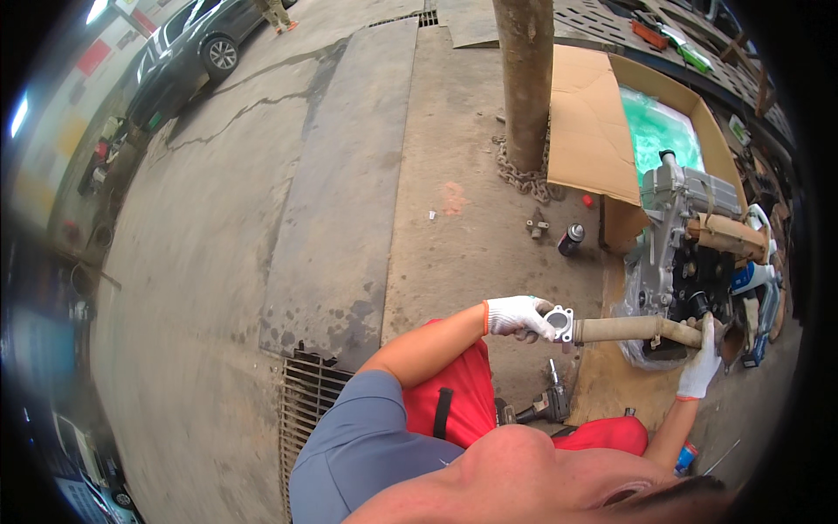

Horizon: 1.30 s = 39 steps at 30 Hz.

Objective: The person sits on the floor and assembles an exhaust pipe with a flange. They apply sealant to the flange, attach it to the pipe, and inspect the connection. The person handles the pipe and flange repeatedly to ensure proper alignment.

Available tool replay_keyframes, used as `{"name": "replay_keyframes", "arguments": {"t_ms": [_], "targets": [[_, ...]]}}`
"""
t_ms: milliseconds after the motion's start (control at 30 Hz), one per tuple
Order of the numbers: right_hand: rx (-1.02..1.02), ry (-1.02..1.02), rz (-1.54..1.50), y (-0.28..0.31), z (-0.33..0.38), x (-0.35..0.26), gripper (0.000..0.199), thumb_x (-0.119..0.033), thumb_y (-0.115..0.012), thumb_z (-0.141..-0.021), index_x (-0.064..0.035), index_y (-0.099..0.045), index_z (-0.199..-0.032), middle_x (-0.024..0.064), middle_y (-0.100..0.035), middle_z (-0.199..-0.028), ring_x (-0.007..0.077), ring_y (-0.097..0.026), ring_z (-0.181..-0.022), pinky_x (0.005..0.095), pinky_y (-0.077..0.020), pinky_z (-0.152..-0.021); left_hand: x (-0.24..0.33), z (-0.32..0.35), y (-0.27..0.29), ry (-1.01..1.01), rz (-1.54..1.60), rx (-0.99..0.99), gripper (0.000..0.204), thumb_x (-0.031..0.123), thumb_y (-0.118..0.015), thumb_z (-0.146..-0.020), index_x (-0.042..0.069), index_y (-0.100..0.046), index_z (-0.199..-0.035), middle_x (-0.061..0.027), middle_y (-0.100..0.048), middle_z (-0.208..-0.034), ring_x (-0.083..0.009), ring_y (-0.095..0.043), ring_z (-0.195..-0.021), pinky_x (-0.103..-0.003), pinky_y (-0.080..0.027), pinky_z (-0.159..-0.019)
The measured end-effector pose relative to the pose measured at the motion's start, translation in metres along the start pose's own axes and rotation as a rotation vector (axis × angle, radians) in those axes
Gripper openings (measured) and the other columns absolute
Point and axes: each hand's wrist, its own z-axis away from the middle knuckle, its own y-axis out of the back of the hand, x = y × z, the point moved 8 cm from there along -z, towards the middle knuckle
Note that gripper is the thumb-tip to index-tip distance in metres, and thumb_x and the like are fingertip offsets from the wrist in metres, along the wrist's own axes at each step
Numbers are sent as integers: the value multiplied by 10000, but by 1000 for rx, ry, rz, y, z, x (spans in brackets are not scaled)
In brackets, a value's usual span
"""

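A tan-brown pipe (pixel 615 329) lies level across the front of a grey and black engine (pixel 670 218). My left hand (pixel 521 316), in a white glove with an orange cuff, grips the pipe's left end at a silver metal flange (pixel 559 324) with a round opening. At the bent right end, my gloved right hand (pixel 700 368) is closed around the pipe, one finger stretched up along it. Some fingers of both hands are hidden behind the parts. A second tan pipe section (pixel 726 237) sits on the engine's right side.
An open cardboard box (pixel 594 122) with green wrap stands behind the engine, beside a chained post (pixel 527 87). A spray can (pixel 572 238) and a small metal fitting (pixel 537 224) stand on the floor. A power tool (pixel 548 402) lies near my knees, right of a floor grate (pixel 307 402).
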Motion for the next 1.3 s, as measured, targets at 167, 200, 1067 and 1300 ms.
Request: {"name": "replay_keyframes", "arguments": {"t_ms": [167,200,1067,1300], "targets": [[40,36,25,2,-1,-4,360,-243,-656,-1054,-9,-622,-1325,149,-703,-1174,257,-703,-1082,395,-554,-993,-2,-3,8,-23,-129,102,672,278,-884,-768,17,-592,-1314,-9,-659,-898,-70,-543,-594,-231,-372,-483],[54,34,6,4,-2,-3,364,-248,-654,-1056,-14,-617,-1333,148,-704,-1176,258,-703,-1085,393,-550,-997,-1,-2,7,-14,-143,116,676,278,-883,-766,20,-590,-1318,-4,-658,-900,-69,-547,-607,-231,-379,-491],[186,-13,174,27,-32,29,298,-245,-739,-989,-25,-665,-1175,98,-690,-1099,223,-715,-974,371,-583,-895,11,8,-12,-212,-911,561,767,323,-784,-774,131,-546,-1478,-167,-599,-1314,-379,-634,-1182,-419,-522,-1018],[85,-100,314,15,-82,37,275,-192,-727,-945,37,-683,-1091,108,-700,-984,241,-734,-839,383,-615,-776,32,2,-7,-303,-1256,713,695,277,-783,-845,164,-535,-1483,-166,-601,-1341,-382,-677,-1103,-460,-549,-943]]}}
